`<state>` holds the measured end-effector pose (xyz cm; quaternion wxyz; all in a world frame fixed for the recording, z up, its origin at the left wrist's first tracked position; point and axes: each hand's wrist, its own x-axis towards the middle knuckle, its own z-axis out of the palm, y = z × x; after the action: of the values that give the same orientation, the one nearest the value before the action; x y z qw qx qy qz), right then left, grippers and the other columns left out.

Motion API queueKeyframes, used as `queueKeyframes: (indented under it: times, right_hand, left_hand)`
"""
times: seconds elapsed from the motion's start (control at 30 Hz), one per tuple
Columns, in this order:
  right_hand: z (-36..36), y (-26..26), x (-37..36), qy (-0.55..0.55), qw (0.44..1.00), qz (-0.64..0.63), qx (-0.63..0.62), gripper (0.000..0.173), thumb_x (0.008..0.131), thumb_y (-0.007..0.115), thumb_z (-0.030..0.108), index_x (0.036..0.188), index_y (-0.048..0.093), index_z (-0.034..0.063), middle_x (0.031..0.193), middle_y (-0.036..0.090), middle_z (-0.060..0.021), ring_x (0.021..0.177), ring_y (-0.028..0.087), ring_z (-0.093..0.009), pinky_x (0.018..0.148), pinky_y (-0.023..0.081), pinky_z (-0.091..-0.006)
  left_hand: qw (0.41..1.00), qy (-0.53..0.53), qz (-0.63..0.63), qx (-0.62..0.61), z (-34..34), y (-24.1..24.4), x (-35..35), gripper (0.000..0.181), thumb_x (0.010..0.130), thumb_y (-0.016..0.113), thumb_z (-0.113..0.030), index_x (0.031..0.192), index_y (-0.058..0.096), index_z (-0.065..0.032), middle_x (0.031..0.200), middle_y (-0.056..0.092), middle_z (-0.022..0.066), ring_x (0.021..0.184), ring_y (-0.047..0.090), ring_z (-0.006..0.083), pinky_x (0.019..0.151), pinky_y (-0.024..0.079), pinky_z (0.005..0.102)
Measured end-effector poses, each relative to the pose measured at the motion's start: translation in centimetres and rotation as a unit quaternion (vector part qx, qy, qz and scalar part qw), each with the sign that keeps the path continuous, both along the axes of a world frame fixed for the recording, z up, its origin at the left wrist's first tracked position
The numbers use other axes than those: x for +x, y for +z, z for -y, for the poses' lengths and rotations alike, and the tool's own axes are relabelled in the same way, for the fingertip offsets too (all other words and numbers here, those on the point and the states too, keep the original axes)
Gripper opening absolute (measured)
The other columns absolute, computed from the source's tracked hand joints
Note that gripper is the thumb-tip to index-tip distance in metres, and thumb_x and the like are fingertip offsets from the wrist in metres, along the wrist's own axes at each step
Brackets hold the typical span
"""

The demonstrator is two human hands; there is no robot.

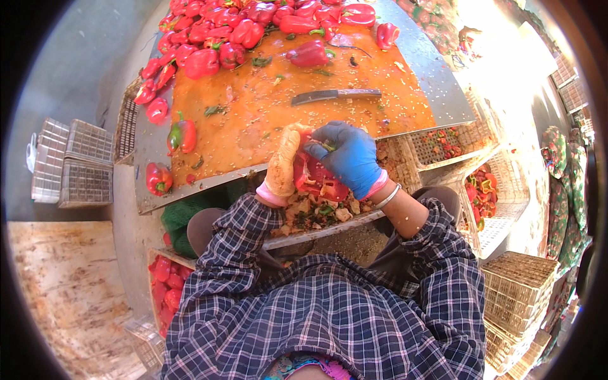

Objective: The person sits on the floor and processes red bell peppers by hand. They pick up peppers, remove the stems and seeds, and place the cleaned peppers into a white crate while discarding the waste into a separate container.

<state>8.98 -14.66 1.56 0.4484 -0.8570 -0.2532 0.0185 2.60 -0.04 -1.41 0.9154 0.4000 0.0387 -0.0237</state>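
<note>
A red bell pepper (319, 178), torn open with pale ribs showing, is held over a crate of scraps at the table's near edge. My left hand (283, 161), in a stained, pale glove with a pink cuff, grips it from the left. In a blue glove, my right hand (344, 154) pinches the green stem part (328, 146) at the pepper's top; its fingertips are partly hidden. Beneath both hands sits the scrap crate (323, 234), holding pale cores, seeds and green bits. Just beyond them a knife (335, 96) lies on the orange board (256, 114), blade to the left.
Whole red peppers (223, 28) are heaped at the table's far left. A part-green pepper (181, 135) lies near the left edge. At right stand a crate (515, 190) of pepper pieces and stacked crates (520, 285). Red peppers (168, 285) fill a crate at lower left.
</note>
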Motion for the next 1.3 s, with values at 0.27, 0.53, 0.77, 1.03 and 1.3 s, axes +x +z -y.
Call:
queueKeyframes:
  times: [0.27, 0.53, 0.77, 1.03, 1.3]
  right_hand:
    - [1.2, -0.2, 2.3, 0.129, 0.842, -0.422, 0.311, 0.012, 0.082, 0.074, 0.017, 0.090, 0.075, 0.0070, 0.087, 0.070, -0.0042, 0.077, 0.066, -0.017, 0.077, 0.051, -0.0289]
    - [3.9, 3.3, 2.7, 0.022, 0.996, -0.083, -0.019, 0.033, 0.079, 0.081, 0.037, 0.101, 0.076, 0.0128, 0.096, 0.073, -0.0088, 0.084, 0.070, -0.024, 0.077, 0.054, -0.0339]
    - [2.0, -1.1, 1.0, 0.143, 0.920, -0.360, 0.057, 0.047, 0.078, 0.082, 0.038, 0.111, 0.072, 0.0063, 0.094, 0.075, -0.0110, 0.083, 0.068, -0.015, 0.078, 0.053, -0.0330]
    - [3.4, 0.9, 5.7, -0.130, 0.951, 0.040, 0.278, 0.038, 0.078, 0.082, 0.025, 0.110, 0.071, 0.0066, 0.097, 0.074, -0.0060, 0.081, 0.067, -0.015, 0.078, 0.054, -0.0330]
    - [-0.1, -1.8, 4.7, -0.044, 0.912, 0.371, -0.166, 0.056, 0.069, 0.072, 0.011, 0.122, 0.064, 0.0244, 0.090, 0.060, -0.0035, 0.081, 0.063, -0.023, 0.065, 0.048, -0.0401]
  left_hand:
    - [0.999, 0.032, -0.005, 0.004, -0.7, -0.7, 0.2, 0.024, 0.102, 0.052, -0.021, 0.119, 0.055, -0.0050, 0.105, 0.060, 0.0040, 0.094, 0.060, 0.0143, 0.082, 0.051, 0.0288]
    - [0.995, 0.093, 0.035, 0.031, -2.6, -0.8, 0.3, 0.020, 0.102, 0.054, -0.020, 0.116, 0.055, -0.0053, 0.097, 0.060, 0.0062, 0.089, 0.062, 0.0189, 0.081, 0.053, 0.0317]
    - [0.983, 0.166, 0.074, 0.018, -2.4, 0.2, 1.1, 0.017, 0.100, 0.058, -0.019, 0.110, 0.057, -0.0048, 0.092, 0.061, 0.0045, 0.093, 0.063, 0.0187, 0.084, 0.052, 0.0332]
    - [0.959, 0.228, -0.035, -0.166, -8.1, -2.8, 3.2, 0.011, 0.095, 0.063, -0.018, 0.098, 0.066, -0.0075, 0.081, 0.067, 0.0046, 0.080, 0.067, 0.0220, 0.076, 0.055, 0.0409]
    - [0.973, 0.157, -0.047, -0.163, -2.0, -9.8, 7.0, 0.012, 0.094, 0.057, -0.022, 0.092, 0.058, -0.0101, 0.077, 0.057, 0.0023, 0.072, 0.057, 0.0186, 0.066, 0.048, 0.0386]
